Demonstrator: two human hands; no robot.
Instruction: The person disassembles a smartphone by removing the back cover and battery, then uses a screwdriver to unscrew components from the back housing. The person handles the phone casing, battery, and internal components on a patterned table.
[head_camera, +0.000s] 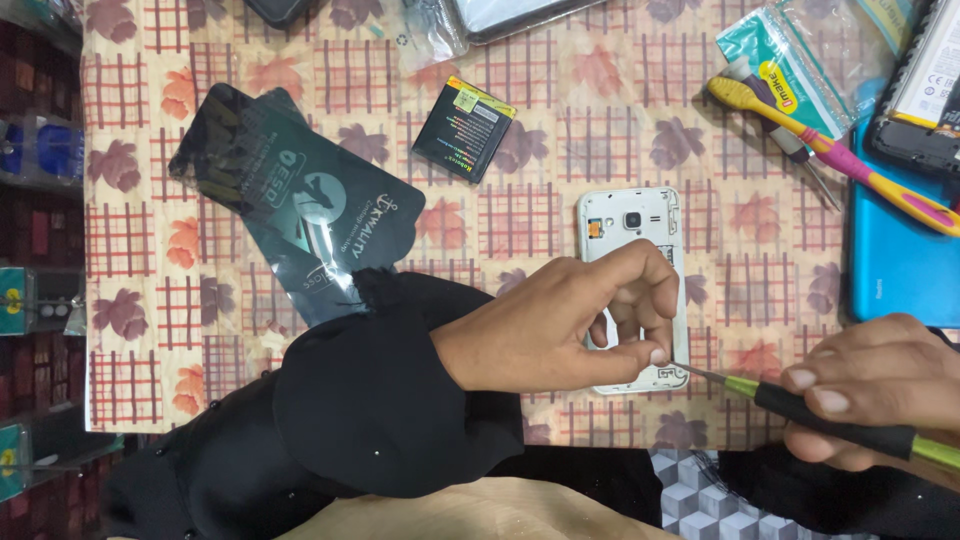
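Left hand (560, 325) hides the white phone's (632, 225) lower half; screwdriver (840, 425) handle cut off at right.

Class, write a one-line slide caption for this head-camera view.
Left hand steadies an opened white phone while right hand works a screwdriver at its lower edge.

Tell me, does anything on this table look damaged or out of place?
The white phone lies face down with its back cover off and insides exposed. Its black battery lies apart on the tablecloth. The left hand steadies the phone; the right hand holds a screwdriver.
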